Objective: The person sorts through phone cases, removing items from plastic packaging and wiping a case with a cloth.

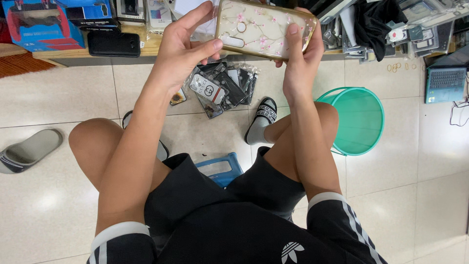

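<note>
I used the floral phone case [264, 28] as my landmark, held up near the top of the head view, its long axis running left to right and tipped slightly down toward the right. Far left of it I saw a blue carton [41, 24] with a red picture panel on a low wooden shelf, and just right of that a flat black rectangular box [113, 44]. Well below and left of the case a grey slipper [28, 150] lay on the tiled floor.

The left hand [183, 51] met the case at its left end, fingers partly spread, thumb laid against the lower left corner, so it steadied more than gripped. Directly beneath the case lay a heap of clear-wrapped phone covers [222, 88], mostly black, one showing a pale label panel. The right hand [298, 63] was closed on the case's right end, forefinger curled over the gold rim; I judged this hand carried the weight.

Below and right of the case stood a teal plastic basket [359, 120], and far right a laptop [445, 84] with a teal-edged keyboard.
</note>
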